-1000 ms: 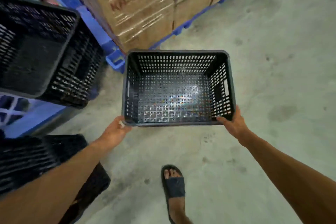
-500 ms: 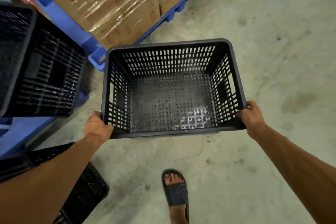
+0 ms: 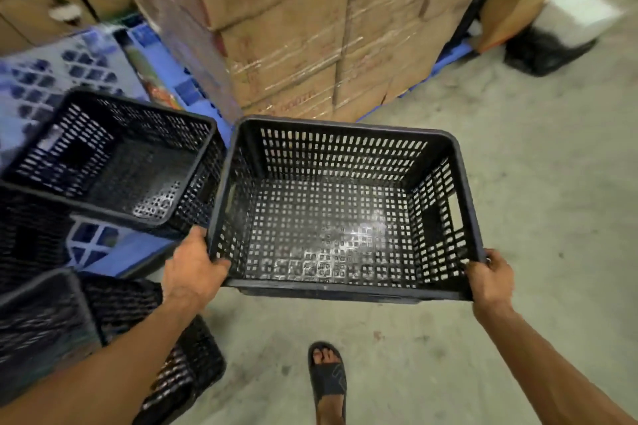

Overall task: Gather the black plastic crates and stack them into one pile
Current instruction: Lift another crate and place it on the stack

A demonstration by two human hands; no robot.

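Carried crate now abuts stacked crate.

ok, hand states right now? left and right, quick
Left hand: closed on the near-left corner of the black crate, holding it.
Right hand: closed on the near-right corner of the same crate.

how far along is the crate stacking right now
Done: nothing shows as one finished pile yet. In hand: an empty black crate, held off the floor by the left hand and right hand at its near corners. Left: it must go onto a stack, likely the upright crate beside it on the blue pallet, and the blurred crates at lower left remain separate.
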